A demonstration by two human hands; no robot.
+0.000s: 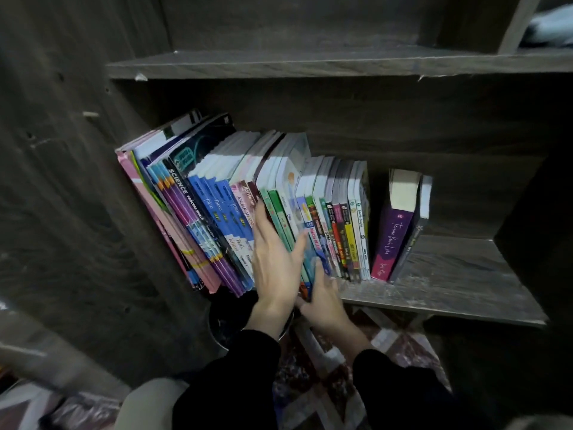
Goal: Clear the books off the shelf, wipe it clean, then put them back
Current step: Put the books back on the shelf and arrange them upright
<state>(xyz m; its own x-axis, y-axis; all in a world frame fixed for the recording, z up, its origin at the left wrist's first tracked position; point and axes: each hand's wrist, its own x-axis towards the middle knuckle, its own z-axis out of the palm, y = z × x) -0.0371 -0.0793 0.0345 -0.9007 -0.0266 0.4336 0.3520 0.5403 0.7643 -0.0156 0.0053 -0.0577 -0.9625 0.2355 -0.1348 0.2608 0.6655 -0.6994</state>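
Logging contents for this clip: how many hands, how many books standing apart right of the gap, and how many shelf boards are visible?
Hands: 2, left hand and right hand
Books apart at right: 2, purple book and dark book
Shelf boards: 2, upper board and lower board
Total: 6

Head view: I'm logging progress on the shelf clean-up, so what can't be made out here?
All in the head view:
- Books: the middle spines are covered by the left grip.
- Right grip: its fingers are hidden by the left grip and the books, so its hold is unclear.
- Thin books: titles too small.
- Pale thing, top right: blurred and cut by the frame edge.
- Round container below the shelf: too dark to identify.
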